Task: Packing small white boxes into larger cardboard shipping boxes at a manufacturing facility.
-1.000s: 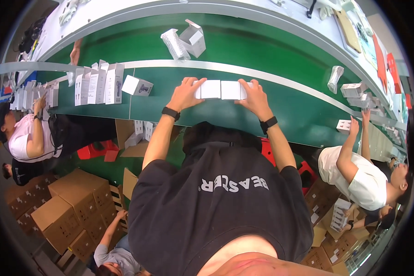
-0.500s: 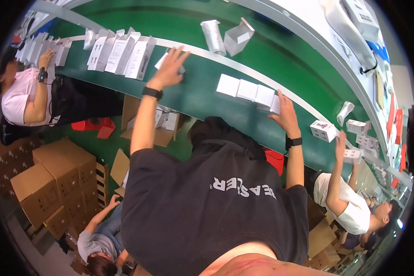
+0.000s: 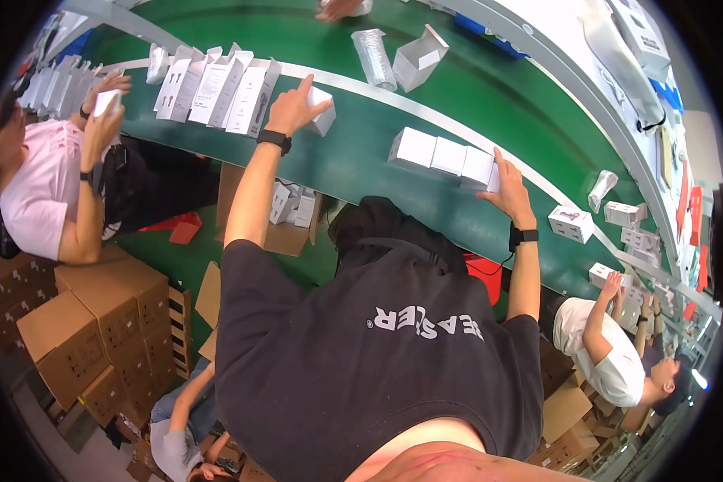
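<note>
The left hand [image 3: 291, 108] has moved to upper centre, fingers now gripping a small white cardboard box [image 3: 321, 111]; the right hand [image 3: 508, 189] stays with fingers flat against the row of white boxes [image 3: 444, 154] at centre right.

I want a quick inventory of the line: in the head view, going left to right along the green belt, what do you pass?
Row of standing white cartons → left hand on a small white box → row of three white boxes → right hand → white box with a printed side.
</note>
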`<state>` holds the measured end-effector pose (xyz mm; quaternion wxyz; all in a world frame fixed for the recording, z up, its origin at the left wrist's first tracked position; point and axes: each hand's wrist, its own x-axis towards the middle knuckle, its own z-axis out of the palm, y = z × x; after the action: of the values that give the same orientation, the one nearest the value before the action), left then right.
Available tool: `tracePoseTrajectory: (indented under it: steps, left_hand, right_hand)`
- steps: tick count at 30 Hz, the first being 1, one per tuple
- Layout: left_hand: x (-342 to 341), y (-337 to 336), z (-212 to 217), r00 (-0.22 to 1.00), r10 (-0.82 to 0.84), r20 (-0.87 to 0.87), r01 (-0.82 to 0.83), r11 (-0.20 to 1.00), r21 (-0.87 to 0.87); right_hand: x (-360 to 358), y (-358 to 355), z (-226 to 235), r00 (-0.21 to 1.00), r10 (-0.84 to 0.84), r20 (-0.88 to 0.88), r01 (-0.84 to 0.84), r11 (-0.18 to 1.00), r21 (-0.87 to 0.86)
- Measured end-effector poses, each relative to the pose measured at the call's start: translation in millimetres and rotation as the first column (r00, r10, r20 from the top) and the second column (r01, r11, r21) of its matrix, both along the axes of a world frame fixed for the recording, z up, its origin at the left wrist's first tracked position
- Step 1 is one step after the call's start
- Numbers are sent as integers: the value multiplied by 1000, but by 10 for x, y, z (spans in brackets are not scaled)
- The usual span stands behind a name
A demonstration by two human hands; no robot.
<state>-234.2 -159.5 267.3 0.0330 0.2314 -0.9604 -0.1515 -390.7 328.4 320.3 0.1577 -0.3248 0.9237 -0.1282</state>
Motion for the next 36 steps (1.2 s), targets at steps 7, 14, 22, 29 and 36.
tracePoseTrajectory:
  steps: [7, 14, 22, 29, 36]
  left_hand:
    - [-198, 329, 48, 993, -39, 112, 23, 990, 139]
    - [-391, 1370, 321, 921, -367, 126, 338, 919, 205]
    - [-425, 1545, 302, 727, -685, 44, 686, 723, -85]
    - [-509, 1740, 382, 749, -663, 0, 663, 749, -19]
    - [-644, 1581, 43, 681, -726, 92, 732, 679, -55]
  right_hand:
    - [-8, 57, -61, 997, -3, -71, 8, 997, 74]
    - [24, 144, -107, 994, -13, -111, 14, 1000, 3]
    - [-53, 270, -195, 995, -8, -98, 0, 996, -84]
    - [-21, 394, -167, 991, -20, -133, 3, 993, -121]
    - [101, 210, -891, 916, -192, -353, 149, 978, -145]
